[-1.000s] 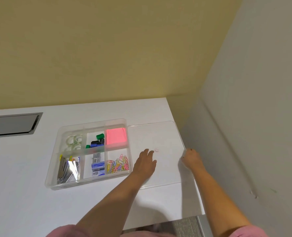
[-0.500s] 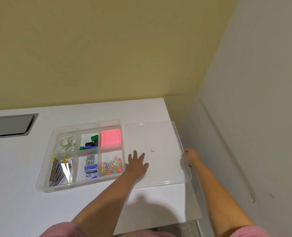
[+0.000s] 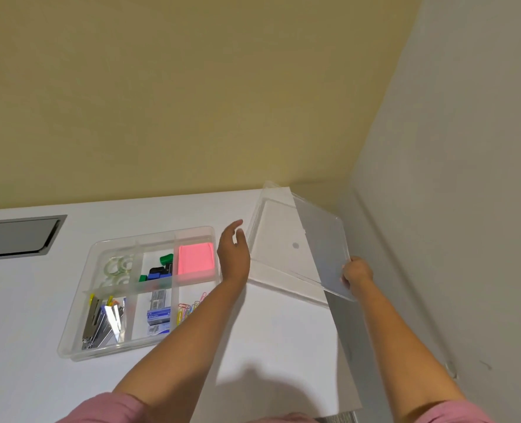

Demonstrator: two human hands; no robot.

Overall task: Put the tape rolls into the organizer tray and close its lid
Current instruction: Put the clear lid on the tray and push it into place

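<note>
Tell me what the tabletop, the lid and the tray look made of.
Tabletop: smooth matte white, likely laminate or painted board; cannot tell which.
Lid: clear, faintly frosted rigid plastic by the look. The tabletop shows through it, and it is flat though held tilted.
Tray: probably the same translucent plastic; its contents show through the walls and dividers.

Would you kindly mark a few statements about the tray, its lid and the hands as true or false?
1. The tape rolls lie in the far-left compartment of the tray. True.
2. The lid lies flat on the table. False: it is tilted, with its right side up.
3. The right hand grips the lid's edge. True.
4. The pink pad shares the tape rolls' compartment. False: it is in the far-right one.
</note>
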